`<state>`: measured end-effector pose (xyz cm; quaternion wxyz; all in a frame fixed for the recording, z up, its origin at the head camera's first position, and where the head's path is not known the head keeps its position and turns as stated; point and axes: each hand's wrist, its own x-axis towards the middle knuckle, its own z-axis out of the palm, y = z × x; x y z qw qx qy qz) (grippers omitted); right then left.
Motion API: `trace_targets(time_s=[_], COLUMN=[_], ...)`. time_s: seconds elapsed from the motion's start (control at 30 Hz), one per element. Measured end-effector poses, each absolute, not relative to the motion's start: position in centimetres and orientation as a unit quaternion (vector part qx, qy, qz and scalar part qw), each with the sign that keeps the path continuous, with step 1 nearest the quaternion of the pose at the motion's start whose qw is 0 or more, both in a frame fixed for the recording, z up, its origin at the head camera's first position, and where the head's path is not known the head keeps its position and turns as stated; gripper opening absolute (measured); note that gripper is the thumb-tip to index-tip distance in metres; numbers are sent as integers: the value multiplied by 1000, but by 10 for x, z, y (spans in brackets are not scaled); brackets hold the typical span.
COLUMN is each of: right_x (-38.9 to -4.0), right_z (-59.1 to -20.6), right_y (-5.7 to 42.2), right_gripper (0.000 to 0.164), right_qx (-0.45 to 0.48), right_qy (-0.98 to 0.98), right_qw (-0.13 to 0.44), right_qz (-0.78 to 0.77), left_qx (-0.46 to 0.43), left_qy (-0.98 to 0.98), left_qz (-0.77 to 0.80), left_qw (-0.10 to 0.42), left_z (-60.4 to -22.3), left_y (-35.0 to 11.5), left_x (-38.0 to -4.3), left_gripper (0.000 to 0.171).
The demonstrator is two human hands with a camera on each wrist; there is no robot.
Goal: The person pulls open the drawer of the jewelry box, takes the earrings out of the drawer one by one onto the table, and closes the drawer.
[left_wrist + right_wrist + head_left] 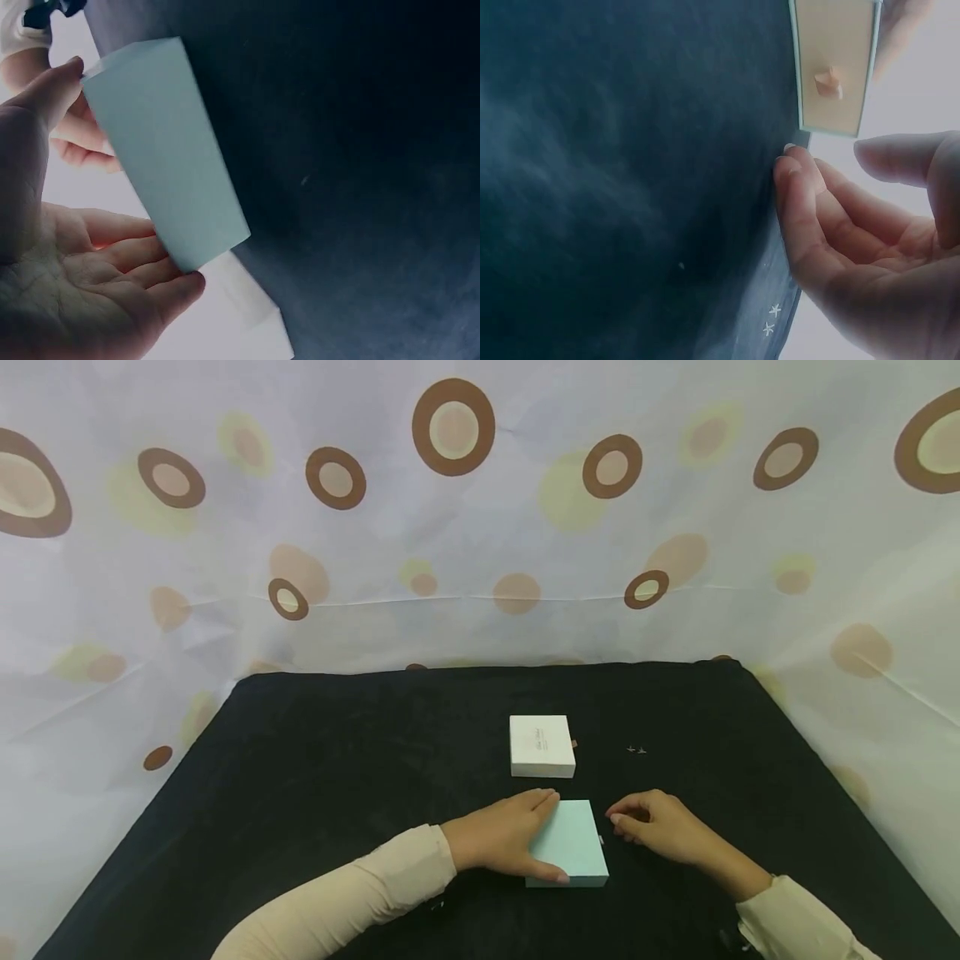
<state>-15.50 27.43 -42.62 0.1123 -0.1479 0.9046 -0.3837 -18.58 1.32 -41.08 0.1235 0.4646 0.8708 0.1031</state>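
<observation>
Nearest us on the black-covered counter (337, 760), the turquoise box (573, 839) lies within the left grip (504, 837), which holds it with thumb at the near edge and fingers toward the far one; we judge this span keeps the box steady. Just beside its right face hangs the right grip (663, 827), thumb and fingers parted, with nothing we can see between them; the ribbon tab (828, 82) on that face probably explains its position. Beyond, we find the white box (540, 747), perhaps set back for working room. To its right, two small star-like pieces (641, 751) lie apart from both boxes, presumably to avoid being brushed aside.
</observation>
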Motion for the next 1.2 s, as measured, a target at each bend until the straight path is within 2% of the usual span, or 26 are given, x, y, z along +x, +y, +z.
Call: trace_targets(time_s=[0.4,0.83,1.2], right_x=[-148,-147,-149], right_z=[-432,-433,-432], right_y=[264,255,253], right_gripper=[23,13,15], right_qx=[-146,-183,-188], right_qy=[887,882,892], right_qw=[155,153,145], right_qz=[-409,-406,-384], left_qx=[463,481,482], left_qy=[870,867,867], left_qz=[106,78,72], left_qw=[129,108,104], left_z=[-413,-411,-411], left_y=[12,14,13], left_x=[-185,-182,-184], left_gripper=[97,95,95])
